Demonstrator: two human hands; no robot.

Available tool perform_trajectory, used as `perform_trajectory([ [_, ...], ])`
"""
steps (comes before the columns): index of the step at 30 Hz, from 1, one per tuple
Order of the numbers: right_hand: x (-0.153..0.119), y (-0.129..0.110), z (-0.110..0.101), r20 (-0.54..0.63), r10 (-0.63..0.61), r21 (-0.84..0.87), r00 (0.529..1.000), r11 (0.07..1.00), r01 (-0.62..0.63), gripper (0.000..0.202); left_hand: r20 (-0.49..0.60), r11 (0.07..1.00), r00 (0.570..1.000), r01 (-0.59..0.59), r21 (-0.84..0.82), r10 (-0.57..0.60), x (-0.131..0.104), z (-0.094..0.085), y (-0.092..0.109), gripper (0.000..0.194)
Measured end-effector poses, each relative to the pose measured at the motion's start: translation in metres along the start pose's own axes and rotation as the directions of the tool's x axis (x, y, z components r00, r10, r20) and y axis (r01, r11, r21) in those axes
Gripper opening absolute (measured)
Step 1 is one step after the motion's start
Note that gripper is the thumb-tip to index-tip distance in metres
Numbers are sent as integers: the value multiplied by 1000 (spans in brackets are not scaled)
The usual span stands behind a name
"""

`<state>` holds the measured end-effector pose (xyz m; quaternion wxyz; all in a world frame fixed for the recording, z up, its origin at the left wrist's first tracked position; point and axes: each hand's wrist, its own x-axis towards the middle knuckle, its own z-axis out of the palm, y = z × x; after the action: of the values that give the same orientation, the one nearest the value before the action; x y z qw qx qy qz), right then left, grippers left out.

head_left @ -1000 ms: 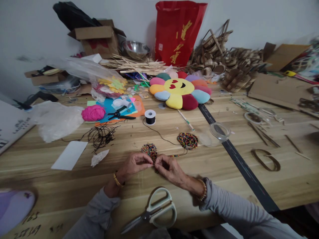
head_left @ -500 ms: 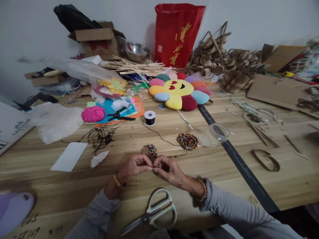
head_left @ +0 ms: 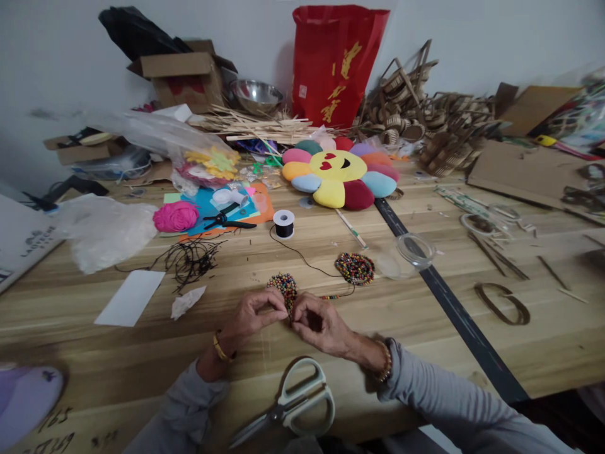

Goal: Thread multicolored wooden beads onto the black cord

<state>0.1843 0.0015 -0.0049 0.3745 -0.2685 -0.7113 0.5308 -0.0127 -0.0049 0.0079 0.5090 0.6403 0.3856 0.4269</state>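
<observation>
Wooden table (head_left: 401, 328), cluttered toward back. Left fingers (head_left: 271, 318) and right fingers (head_left: 308, 302) pinched closed, tips nearly meeting at near edge of bead pile (head_left: 282, 285); contents too small to tell. Bead coil (head_left: 354, 269) just beyond. Risk: bead drop from loose pinch, scatter from bumping pile.

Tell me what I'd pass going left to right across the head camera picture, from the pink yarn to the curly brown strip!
Pink yarn → black pliers → spool of black thread → coil of colorful beads → clear round roll → curly brown strip.
</observation>
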Motion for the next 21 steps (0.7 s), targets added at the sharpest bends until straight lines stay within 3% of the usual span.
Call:
perform_trajectory([
  [3, 1, -3, 0, -34, 34, 75, 999, 997, -32, 18, -1, 999, 1000, -31, 8, 31, 0, 2, 1, 21],
  [8, 2, -2, 2, 24, 203, 291, 979, 935, -202, 27, -16, 995, 995, -95, 25, 95, 1, 8, -2, 20],
  [12, 3, -1, 0, 51, 231, 315, 972, 919, -235, 28, -55, 988, 989, -129, 83, 134, 1, 10, -6, 19],
  [16, 5, -1, -4, -6, 276, 374, 961, 892, -254, 29, -126, 973, 982, -113, 204, 140, 0, 8, -5, 17],
  [21, 8, 2, -10, -117, 350, 408, 930, 870, -276, 31, -45, 885, 981, -150, 440, 189, 0, 5, -5, 11],
])
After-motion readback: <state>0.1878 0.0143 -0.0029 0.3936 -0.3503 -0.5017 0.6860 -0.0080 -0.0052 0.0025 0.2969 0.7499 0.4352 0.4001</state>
